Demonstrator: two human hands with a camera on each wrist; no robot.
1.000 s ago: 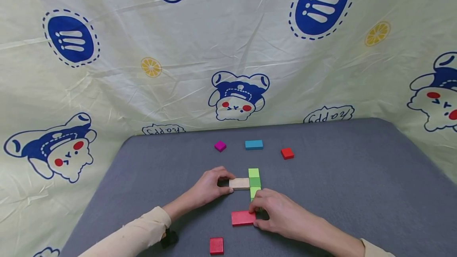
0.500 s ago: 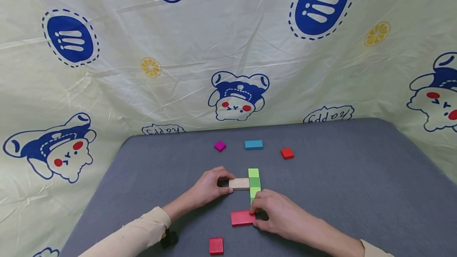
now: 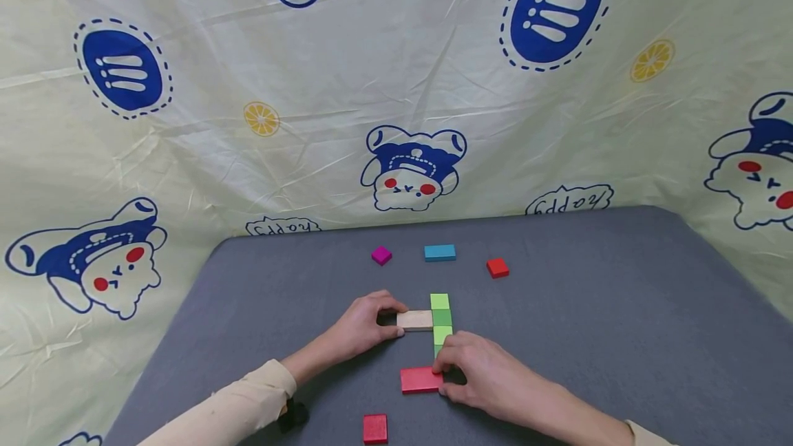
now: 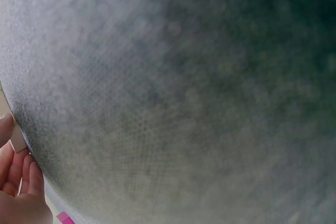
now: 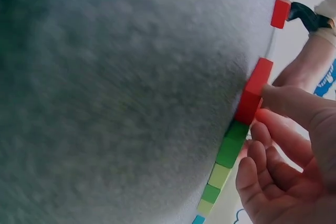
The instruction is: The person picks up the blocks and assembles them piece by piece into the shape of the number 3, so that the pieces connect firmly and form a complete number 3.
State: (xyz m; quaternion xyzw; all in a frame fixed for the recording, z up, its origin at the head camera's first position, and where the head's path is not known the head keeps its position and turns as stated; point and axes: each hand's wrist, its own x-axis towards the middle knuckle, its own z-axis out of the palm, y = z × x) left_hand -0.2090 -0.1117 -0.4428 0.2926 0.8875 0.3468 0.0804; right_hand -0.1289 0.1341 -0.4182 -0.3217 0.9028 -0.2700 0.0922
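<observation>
My left hand (image 3: pixel 365 322) pinches the left end of a pale wooden block (image 3: pixel 414 321) lying flat, thumb on the near side and fingers on the far side. The block's right end meets a column of light and dark green blocks (image 3: pixel 442 318). Thumb and fingers of my right hand (image 3: pixel 483 370) hold the right end of a red rectangular block (image 3: pixel 418 380), which lies near the column's near end. In the right wrist view this red block (image 5: pixel 255 90) lines up with the green blocks (image 5: pixel 229 152). The right fingers partly hide the nearest green block in the head view.
Beyond the column lie a magenta block (image 3: pixel 381 256), a blue rectangular block (image 3: pixel 440 253) and a small red block (image 3: pixel 498 268). Another red block (image 3: pixel 374 429) is at the near side. A printed cloth (image 3: pixel 310 157) hangs behind the grey table (image 3: pixel 588 308).
</observation>
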